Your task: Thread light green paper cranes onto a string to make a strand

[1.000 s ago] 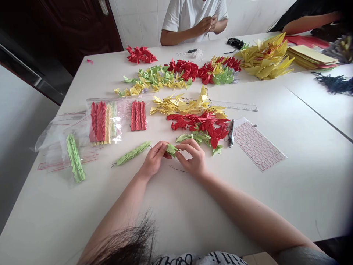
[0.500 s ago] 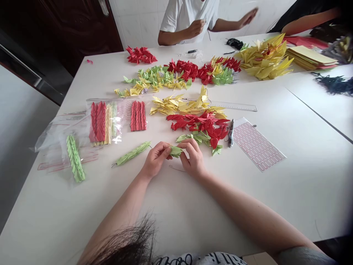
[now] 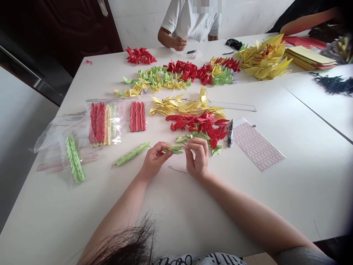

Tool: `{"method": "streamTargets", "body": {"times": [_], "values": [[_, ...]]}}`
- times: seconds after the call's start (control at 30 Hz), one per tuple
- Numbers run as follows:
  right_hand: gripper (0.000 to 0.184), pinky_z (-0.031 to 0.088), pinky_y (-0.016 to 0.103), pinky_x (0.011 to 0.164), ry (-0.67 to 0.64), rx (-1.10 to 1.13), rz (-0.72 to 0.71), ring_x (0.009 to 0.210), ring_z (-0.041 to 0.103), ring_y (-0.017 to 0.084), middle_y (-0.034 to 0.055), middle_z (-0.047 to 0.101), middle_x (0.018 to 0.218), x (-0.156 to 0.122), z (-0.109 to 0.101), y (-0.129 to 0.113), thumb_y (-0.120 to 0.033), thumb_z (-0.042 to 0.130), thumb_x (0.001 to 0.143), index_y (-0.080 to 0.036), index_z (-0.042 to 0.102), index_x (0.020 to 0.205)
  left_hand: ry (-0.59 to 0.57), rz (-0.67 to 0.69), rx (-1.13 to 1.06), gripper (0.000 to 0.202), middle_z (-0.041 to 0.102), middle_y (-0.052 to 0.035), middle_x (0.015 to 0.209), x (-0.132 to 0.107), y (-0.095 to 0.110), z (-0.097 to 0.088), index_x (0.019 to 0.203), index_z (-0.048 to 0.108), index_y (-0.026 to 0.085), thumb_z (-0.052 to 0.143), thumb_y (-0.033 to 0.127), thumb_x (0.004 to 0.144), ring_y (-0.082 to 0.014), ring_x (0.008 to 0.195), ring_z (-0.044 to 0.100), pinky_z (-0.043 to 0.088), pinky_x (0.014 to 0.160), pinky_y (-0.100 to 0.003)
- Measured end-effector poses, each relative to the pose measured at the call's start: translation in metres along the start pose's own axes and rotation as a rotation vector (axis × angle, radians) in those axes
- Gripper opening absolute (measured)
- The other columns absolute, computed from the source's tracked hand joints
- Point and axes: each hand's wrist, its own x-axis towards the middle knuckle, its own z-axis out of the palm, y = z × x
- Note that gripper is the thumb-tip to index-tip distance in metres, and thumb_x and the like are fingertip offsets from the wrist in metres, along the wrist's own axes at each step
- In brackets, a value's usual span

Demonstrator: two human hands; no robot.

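the shirt (image 3: 204, 260) is grey, with just part of its front in view. dark lettering (image 3: 176, 260) runs across it, looped like handwriting toward the left, thicker and slanted toward the right, cut off too much to read whole. the right sleeve (image 3: 299, 256) is plain grey and short. left hand (image 3: 154, 162), right hand (image 3: 198, 158) and forearms (image 3: 245, 208) are bare. dark hair (image 3: 129, 239) hangs in loose, wispy strands.

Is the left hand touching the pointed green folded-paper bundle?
Touching: the head view shows the left hand pinching the pointed green folded-paper bundle between thumb and fingers.
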Motion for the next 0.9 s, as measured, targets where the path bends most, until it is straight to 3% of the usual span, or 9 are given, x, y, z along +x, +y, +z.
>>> {"method": "streamTargets", "body": {"times": [0.23, 0.43, 0.53, 0.63, 0.77, 0.9], "values": [[0.018, 0.050, 0.038, 0.071, 0.055, 0.104, 0.034, 0.084, 0.058, 0.020, 0.0060, 0.055, 0.093, -0.001, 0.001, -0.001, -0.010, 0.044, 0.095, -0.025, 0.051, 0.104, 0.022, -0.043, -0.029, 0.031, 0.064, -0.0027, 0.095, 0.001, -0.002, 0.000, 0.082, 0.062, 0.017, 0.075, 0.045, 0.076, -0.0083, 0.067, 0.056, 0.047, 0.067, -0.023], [0.012, 0.044, 0.024, 0.050, -0.018, 0.573, 0.315, 0.055, 0.053, 0.006, 0.0019, 0.054, 0.096, -0.004, 0.009, -0.008, -0.018, 0.039, 0.102, -0.023, 0.049, 0.100, 0.050, 0.003, 0.047, 0.029, 0.065, -0.0023, 0.091, 0.001, -0.008, -0.001, 0.087, 0.064, 0.018, 0.072, 0.045, 0.079, -0.0090, 0.067, 0.058, 0.047, 0.064, -0.023], [0.010, 0.044, 0.023, 0.049, 0.001, 0.654, 0.417, 0.055, 0.059, 0.006, 0.0005, 0.058, 0.094, -0.002, 0.011, -0.010, -0.022, 0.039, 0.103, -0.023, 0.048, 0.098, 0.098, 0.123, 0.222, 0.024, 0.066, -0.0033, 0.092, -0.001, -0.010, 0.001, 0.086, 0.066, 0.019, 0.068, 0.043, 0.083, -0.0102, 0.071, 0.059, 0.045, 0.060, -0.023], [0.009, 0.044, 0.023, 0.049, 0.049, 0.665, 0.475, 0.054, 0.062, 0.007, -0.0007, 0.061, 0.091, -0.002, 0.011, -0.010, -0.026, 0.042, 0.103, -0.023, 0.047, 0.096, 0.178, 0.358, 0.482, 0.016, 0.069, -0.0034, 0.087, -0.004, -0.009, 0.004, 0.083, 0.069, 0.020, 0.067, 0.036, 0.085, -0.0113, 0.071, 0.058, 0.041, 0.057, -0.024], [0.011, 0.041, 0.020, 0.044, 0.078, 0.664, 0.527, 0.047, 0.060, 0.006, -0.0025, 0.064, 0.089, -0.003, 0.011, -0.011, -0.031, 0.042, 0.103, -0.024, 0.045, 0.096, 0.303, 0.682, 0.811, 0.007, 0.073, -0.0011, 0.081, -0.006, -0.008, 0.007, 0.081, 0.071, 0.022, 0.069, 0.028, 0.084, -0.0152, 0.079, 0.060, 0.044, 0.080, -0.032], [0.015, 0.047, 0.021, 0.043, 0.120, 0.702, 0.603, 0.050, 0.064, 0.008, -0.0027, 0.066, 0.089, -0.001, 0.011, -0.011, -0.039, 0.044, 0.101, -0.025, 0.041, 0.096, 0.444, 0.704, 0.950, 0.009, 0.073, -0.0005, 0.081, -0.007, -0.010, 0.006, 0.091, 0.073, 0.024, 0.067, 0.028, 0.087, -0.0171, 0.085, 0.062, 0.036, 0.101, -0.039]]}}
